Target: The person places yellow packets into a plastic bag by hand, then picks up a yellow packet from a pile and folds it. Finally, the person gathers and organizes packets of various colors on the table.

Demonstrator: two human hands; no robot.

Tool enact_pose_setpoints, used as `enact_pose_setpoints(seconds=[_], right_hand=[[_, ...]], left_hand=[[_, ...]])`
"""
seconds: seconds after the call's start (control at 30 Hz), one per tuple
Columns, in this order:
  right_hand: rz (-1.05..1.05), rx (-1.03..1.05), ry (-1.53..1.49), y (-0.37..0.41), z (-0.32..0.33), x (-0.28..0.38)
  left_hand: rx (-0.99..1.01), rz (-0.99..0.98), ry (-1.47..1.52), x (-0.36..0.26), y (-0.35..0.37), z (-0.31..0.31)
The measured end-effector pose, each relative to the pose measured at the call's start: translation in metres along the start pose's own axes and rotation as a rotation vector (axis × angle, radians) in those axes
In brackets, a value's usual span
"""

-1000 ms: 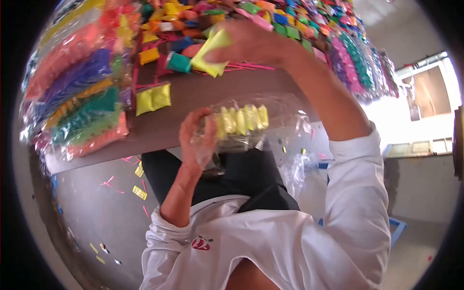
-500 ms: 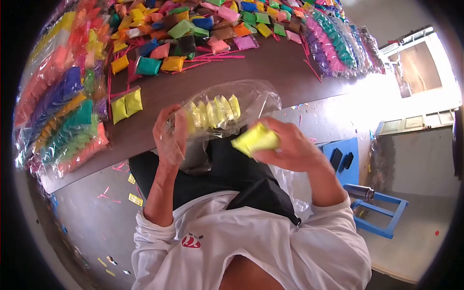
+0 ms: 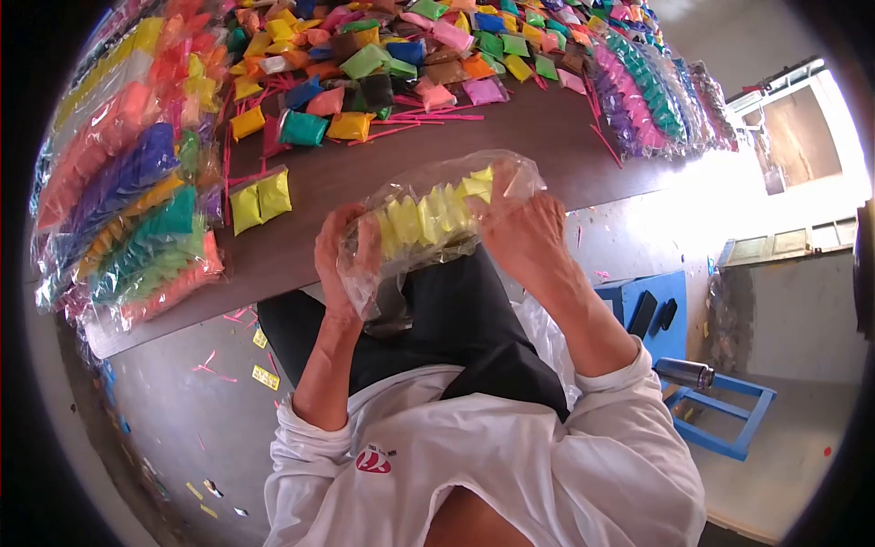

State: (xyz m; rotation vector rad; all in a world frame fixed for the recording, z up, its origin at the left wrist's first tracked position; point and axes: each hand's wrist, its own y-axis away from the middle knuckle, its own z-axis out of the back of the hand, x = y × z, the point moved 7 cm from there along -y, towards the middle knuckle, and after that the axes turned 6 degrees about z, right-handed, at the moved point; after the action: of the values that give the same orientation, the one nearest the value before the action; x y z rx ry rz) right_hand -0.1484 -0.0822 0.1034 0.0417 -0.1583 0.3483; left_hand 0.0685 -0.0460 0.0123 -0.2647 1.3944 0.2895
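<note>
Left hand (image 3: pixel 344 257) grips the clear bag (image 3: pixel 421 182) at nine o'clock; right hand (image 3: pixel 529 230), at three, grasps a yellow packet (image 3: pixel 475 186) inside.

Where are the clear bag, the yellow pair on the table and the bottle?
Clear bag (image 3: pixel 424 176): head view, bare film near its upper edge.
Yellow pair (image 3: pixel 261 201): head view, the middle, where its halves meet.
Bottle (image 3: pixel 682 371): head view, middle of its side.
</note>
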Motion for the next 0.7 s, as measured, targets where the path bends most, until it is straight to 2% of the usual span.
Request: enact_pose_setpoints(seconds=[0.07,0.17,0.27,0.37,0.57,0.67,0.7], right_hand=[[0.05,0.008,0.022,0.002,-0.006,-0.001],[0.098,-0.041,-0.003,0.009,-0.002,-0.001],[0.068,0.089,-0.002,0.005,0.0,-0.004],[0.062,0.14,0.089,-0.001,-0.009,-0.01],[0.096,-0.07,-0.095,0.005,-0.001,-0.005],[0.245,-0.094,-0.047,0.007,0.001,-0.009],[0.209,-0.043,-0.081,0.006,0.001,-0.01]], left_hand=[[0.02,0.036,0.021,-0.006,0.002,0.0],[-0.04,-0.106,-0.077,-0.001,0.0,0.003],[-0.047,-0.032,-0.077,-0.001,0.001,0.003],[-0.034,-0.086,-0.035,-0.005,0.002,0.001],[-0.018,-0.087,-0.072,-0.002,0.002,0.0],[-0.026,-0.049,-0.088,-0.005,0.002,0.002],[-0.022,-0.057,-0.085,-0.004,0.003,0.001]])
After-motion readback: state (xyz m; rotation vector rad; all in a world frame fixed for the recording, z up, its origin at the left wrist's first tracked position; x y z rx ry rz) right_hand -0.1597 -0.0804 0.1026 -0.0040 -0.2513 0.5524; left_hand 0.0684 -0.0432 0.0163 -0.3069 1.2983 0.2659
